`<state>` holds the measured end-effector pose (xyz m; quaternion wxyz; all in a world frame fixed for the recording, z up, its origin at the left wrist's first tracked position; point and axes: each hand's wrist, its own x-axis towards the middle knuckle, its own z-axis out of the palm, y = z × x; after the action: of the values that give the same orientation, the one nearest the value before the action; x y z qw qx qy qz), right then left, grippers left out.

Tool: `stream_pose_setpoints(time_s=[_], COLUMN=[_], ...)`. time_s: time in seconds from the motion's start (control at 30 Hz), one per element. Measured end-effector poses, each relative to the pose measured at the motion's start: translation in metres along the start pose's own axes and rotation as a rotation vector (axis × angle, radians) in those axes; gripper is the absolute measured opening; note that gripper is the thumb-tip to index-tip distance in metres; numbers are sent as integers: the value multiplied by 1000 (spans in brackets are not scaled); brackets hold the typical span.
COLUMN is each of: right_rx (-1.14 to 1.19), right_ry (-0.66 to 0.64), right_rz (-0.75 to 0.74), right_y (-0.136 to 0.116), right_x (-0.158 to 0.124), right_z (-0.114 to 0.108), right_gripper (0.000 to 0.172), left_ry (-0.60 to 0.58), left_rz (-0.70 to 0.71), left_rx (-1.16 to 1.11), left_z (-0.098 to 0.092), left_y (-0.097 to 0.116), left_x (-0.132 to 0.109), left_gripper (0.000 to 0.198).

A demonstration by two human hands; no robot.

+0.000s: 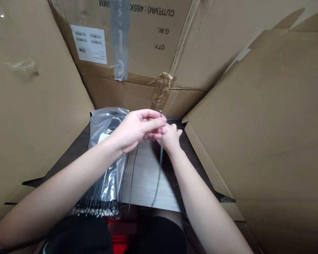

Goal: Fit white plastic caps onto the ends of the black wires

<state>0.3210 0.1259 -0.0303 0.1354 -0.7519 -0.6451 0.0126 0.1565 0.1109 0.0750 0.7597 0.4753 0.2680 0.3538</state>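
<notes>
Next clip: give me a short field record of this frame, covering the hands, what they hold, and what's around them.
setting: table walled in by cardboard boxes
left hand: fingers closed on the top ends of thin black wires, which hang down to the table
right hand: touching the left, partly hidden; grip unclear
beside left arm: plastic bag of more wires, metal tips sticking out
near edge: red object, mostly hidden

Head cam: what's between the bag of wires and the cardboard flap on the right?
Head view: pale tabletop, crossed by two thin wires hanging from the left hand and right hand, plus the right forearm.
</notes>
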Motion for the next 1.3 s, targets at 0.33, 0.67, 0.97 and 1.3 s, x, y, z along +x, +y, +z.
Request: stream_pose_setpoints(time_s=[0.33,0.67,0.97,1.3], right_rx=[88,822,1394,1128], right_ry=[92,3,-1617,-1967], right_rz=[-55,-48,-452,-733], right_y=[5,-4,-42,-62], right_x=[8,8,-31,-43], right_z=[17,12,-8,-31], right_gripper=[17,5,28,41], left_ry=[294,373,562,544], left_rz=[-70,81,315,206], left_rx=[106,47,14,31], left_z=[-81,-84,-98,-99], left_y=[-35,-36,-33,-28], left_x=[46,44,48,48], left_gripper=[9,12,11,13])
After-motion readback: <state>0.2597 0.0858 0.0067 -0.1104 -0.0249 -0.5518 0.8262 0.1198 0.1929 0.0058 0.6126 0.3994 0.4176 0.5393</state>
